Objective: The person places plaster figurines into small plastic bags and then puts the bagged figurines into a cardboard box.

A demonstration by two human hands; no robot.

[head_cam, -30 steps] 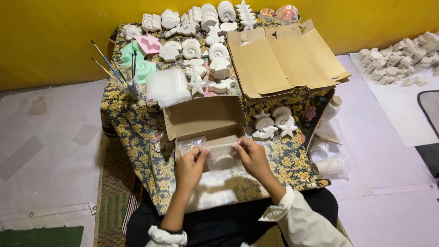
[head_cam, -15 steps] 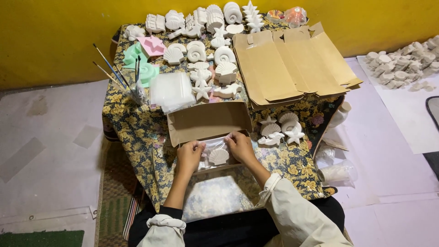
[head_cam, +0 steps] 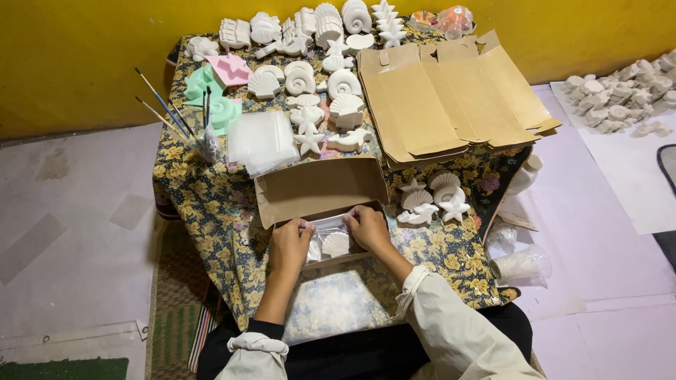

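Note:
An open brown cardboard box (head_cam: 320,188) stands on the flowered table (head_cam: 211,204) in front of me, its lid raised. Inside lies a clear plastic bag (head_cam: 325,226) with a white plaster shell (head_cam: 336,244) in it. My left hand (head_cam: 291,244) presses on the bag at the box's left side. My right hand (head_cam: 367,226) holds the bag's right end inside the box. Both hands have fingers curled onto the plastic.
Many white plaster shells and starfish (head_cam: 310,77) cover the table's far half. Flat cardboard blanks (head_cam: 443,91) lie at the right, a stack of clear bags (head_cam: 262,141) and a cup of brushes (head_cam: 204,144) at the left. More casts (head_cam: 620,95) lie on floor paper.
The bag with the shell has gone down into the box, and both hands have followed it inside. The view has shifted a little closer.

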